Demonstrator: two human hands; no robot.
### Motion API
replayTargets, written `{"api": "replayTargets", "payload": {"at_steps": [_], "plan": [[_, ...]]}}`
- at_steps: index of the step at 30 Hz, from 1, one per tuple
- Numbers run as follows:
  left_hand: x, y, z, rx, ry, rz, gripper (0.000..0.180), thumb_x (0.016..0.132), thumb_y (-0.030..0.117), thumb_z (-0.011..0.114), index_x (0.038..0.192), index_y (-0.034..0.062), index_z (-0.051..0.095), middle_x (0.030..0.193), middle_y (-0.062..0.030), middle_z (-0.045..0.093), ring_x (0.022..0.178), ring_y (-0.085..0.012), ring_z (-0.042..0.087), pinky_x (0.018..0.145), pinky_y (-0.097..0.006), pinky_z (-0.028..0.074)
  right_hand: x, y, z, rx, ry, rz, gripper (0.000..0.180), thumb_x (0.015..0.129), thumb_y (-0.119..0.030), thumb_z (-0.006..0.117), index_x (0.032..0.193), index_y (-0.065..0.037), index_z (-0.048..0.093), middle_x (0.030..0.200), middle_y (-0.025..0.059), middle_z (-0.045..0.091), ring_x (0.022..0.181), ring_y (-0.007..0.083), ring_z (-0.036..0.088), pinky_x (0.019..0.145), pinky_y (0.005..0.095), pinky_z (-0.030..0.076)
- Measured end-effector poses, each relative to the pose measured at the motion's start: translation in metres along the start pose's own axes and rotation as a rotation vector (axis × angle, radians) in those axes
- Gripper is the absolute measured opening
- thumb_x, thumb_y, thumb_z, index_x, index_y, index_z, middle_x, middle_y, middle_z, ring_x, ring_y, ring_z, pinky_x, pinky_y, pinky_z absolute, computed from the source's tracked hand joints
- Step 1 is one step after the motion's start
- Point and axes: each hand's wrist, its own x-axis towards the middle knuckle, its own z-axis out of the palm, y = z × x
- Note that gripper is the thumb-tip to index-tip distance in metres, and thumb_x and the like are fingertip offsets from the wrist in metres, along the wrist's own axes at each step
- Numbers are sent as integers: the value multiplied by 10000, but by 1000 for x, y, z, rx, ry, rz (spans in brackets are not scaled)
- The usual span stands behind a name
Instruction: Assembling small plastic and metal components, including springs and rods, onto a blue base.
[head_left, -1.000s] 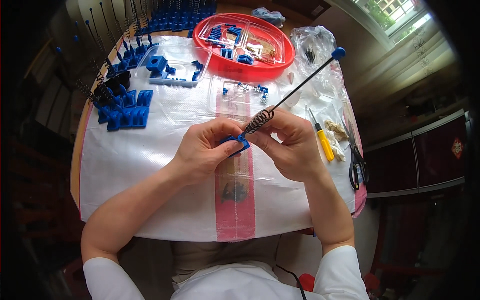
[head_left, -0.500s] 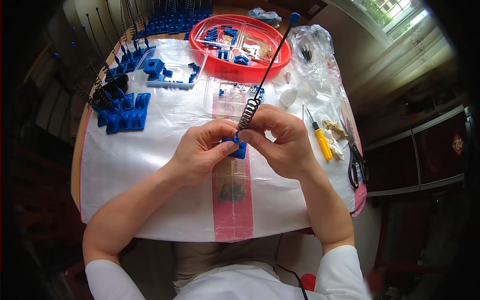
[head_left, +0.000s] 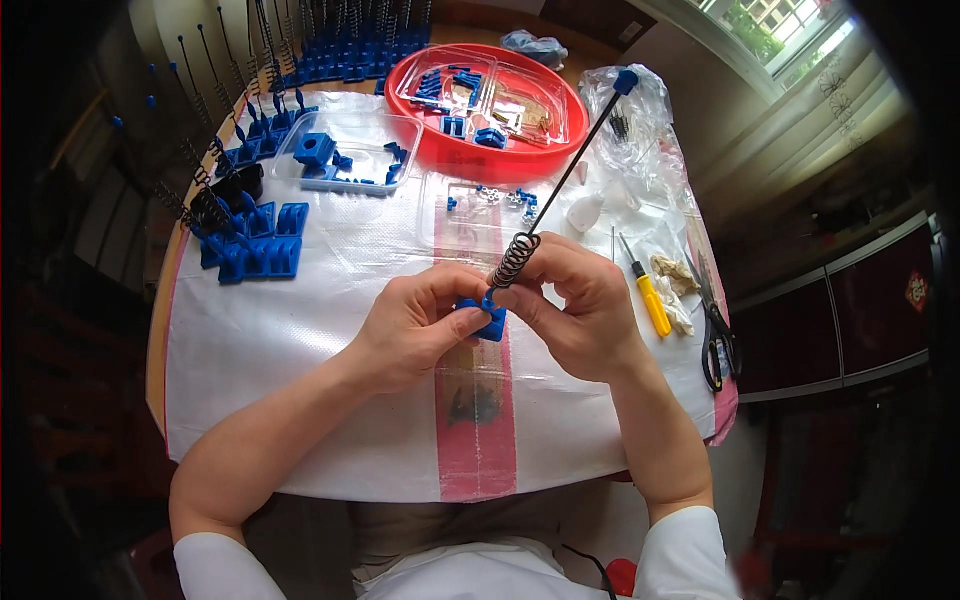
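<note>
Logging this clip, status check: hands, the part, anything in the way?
Left hand and right hand both pinching the blue block. Spring rod seated in it, tilted up to the right. Nothing in the way; yellow screwdriver lies apart.

A round wooden table [head_left: 158, 330] carries a white woven sheet with a pink stripe [head_left: 478, 440] running under the grip. Beyond the grip on the sheet lie a red round tray [head_left: 560, 150] and a clear plastic tray [head_left: 352, 185], with a row of blue blocks [head_left: 255, 258] to the far left of it. To the right of the grip lie a yellow-handled screwdriver [head_left: 652, 300] and, nearer the table's edge, black scissors [head_left: 716, 335].
</note>
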Motion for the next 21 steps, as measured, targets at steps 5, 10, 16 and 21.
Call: {"api": "replayTargets", "payload": {"at_steps": [5,10,16,21], "plan": [[0,1,2,-53,18,-18,179,951,20,624,1126,-14,618,1117,-40,618,960,-94,633,848,-257,547,1,-1,1,-8,-9,-27,139,837,29,715,965,-8,675,837,64,637,693,129,593,619,274,476],[0,0,1,-75,29,-26,193,940,-4,628,1132,-11,606,1105,-34,623,966,-94,633,851,-258,548,1,-2,1,10,-9,-29,152,831,45,712,967,-12,676,844,61,637,690,126,593,616,270,474],[1,-1,2,-91,34,-21,196,941,-5,624,1135,-11,599,1074,-26,628,957,-94,633,856,-265,551,0,0,3,57,-2,-28,166,825,38,724,976,-16,683,856,53,642,698,112,589,621,261,476],[2,-3,2,-81,16,19,169,948,4,616,1116,-6,609,1072,-28,626,934,-92,633,857,-270,550,0,2,3,67,3,-12,128,830,28,735,941,-10,683,828,28,608,720,85,557,649,240,448]]}}
